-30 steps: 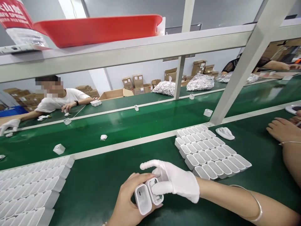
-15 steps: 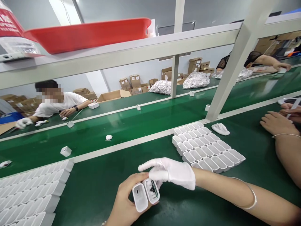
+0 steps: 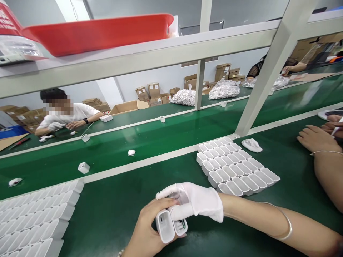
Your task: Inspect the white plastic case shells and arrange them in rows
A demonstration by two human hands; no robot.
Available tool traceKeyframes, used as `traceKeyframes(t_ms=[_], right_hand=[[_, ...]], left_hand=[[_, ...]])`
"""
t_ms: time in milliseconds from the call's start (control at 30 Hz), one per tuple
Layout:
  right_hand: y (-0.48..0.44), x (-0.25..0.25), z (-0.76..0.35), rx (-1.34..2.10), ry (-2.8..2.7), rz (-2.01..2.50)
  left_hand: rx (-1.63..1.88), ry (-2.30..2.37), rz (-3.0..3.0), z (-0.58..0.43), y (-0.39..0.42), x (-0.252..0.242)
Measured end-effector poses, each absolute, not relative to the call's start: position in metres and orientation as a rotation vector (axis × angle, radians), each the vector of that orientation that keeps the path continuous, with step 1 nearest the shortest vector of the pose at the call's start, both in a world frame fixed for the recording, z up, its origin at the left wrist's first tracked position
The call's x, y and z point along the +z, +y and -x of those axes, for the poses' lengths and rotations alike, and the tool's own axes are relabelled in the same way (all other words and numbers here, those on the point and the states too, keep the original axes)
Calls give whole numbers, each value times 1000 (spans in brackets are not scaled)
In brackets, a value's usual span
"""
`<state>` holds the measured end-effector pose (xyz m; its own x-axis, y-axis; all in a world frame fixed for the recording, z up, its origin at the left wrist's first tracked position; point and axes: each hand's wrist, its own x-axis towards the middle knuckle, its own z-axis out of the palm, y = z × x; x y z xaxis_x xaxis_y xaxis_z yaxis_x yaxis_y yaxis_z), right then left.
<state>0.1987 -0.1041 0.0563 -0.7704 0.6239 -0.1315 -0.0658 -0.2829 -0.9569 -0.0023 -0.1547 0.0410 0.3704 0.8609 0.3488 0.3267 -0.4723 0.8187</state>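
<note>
A: Going left to right, what's on the bench?

B: A block of white shells (image 3: 40,214) first, lined up on the green worktop (image 3: 107,214). Then the bare left hand (image 3: 146,228), wrapped around two more shells side by side, mouths up and tipped toward the camera.

A: Same inside, those two?

B: Nope. The slotted shell (image 3: 166,230) has a little slot in its inner wall. The loaded shell (image 3: 180,233), touching it on the right, has a green-edged insert (image 3: 183,225) inside, mostly hidden by the glove.

A: And the right hand?

B: The right hand (image 3: 195,203) is in a white glove, thumb over the loaded shell's mouth, other fingers curled behind. Can't tell if it's really gripping or just pressing.

A: How would they handle?

B: Light and stiff, I'd guess, like thin plastic. Smooth walls, so maybe a bit slippery, especially through cloth. I'd hold the outer sides low down and go easy on the insert, since it looks like the fragile bit.

A: Anything further right?

B: Another block of shells (image 3: 239,169), a crumpled white cloth (image 3: 252,145) just beyond, then a co-worker's hand (image 3: 317,137) at the edge.
</note>
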Motion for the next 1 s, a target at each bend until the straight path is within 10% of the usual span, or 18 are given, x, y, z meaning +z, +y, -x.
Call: traceKeyframes(t_ms=[1000], right_hand=[[1,103,-212,1344,-2398,1311]], left_hand=[[844,1225,-1835,-7,-150,43]])
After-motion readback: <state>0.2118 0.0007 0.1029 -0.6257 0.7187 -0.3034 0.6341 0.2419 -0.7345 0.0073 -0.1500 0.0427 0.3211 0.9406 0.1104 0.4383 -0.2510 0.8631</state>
